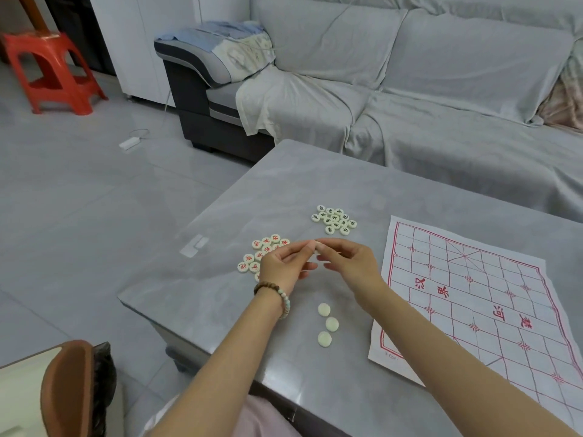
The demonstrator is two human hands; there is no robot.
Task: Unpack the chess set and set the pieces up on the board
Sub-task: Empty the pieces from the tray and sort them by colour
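A paper chess board (473, 298) with red lines lies flat at the table's right side, with no pieces on it. A cluster of red-marked white discs (263, 252) sits left of centre, partly hidden behind my left hand (284, 263). A cluster of black-marked discs (334, 220) lies farther back. Three blank-side-up discs (328, 324) line up near the front edge. My left hand and my right hand (345, 261) meet above the table, their fingertips pinching one white disc (318, 247) between them.
The grey glass-topped table (284, 190) has its left edge and near corner close to my arms. A small clear plastic item (194, 245) lies near the left edge. A covered grey sofa (410, 89) stands behind, a red stool (53, 70) far left, a chair back (66, 389) at bottom left.
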